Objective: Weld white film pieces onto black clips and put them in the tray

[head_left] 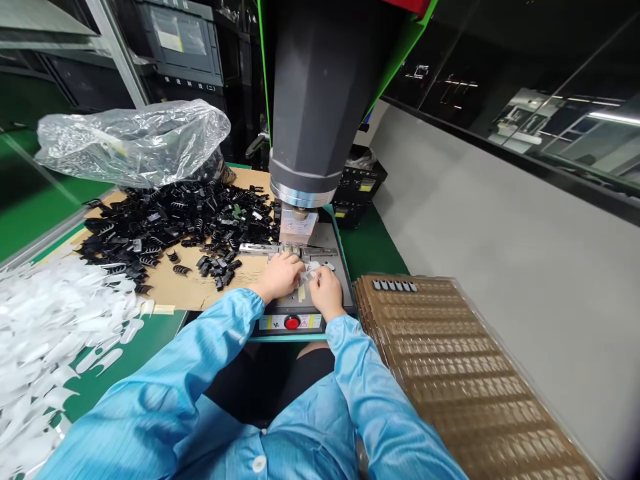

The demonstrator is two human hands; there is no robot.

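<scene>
My left hand [283,275] is at the front of the metal fixture [260,249], fingers curled and closed; what they hold, if anything, is hidden. Beside it my right hand [327,292] is closed in a pinch at a small white plastic piece [311,268] lying between the two hands. The fixture sits on the grey base plate [325,233] of a press machine. Above the fixture hangs the metal press head [297,223], under a thick dark column [313,87]. A red button [292,323] is on the front of the base, below my hands.
Black clip-like parts [170,220] lie heaped on cardboard [195,293] at the left, with a clear plastic bag [135,143] behind. White plastic pieces [60,313] are piled nearer on the left. Stacked brown trays [440,347] stand at the right, several parts [395,285] in the top row.
</scene>
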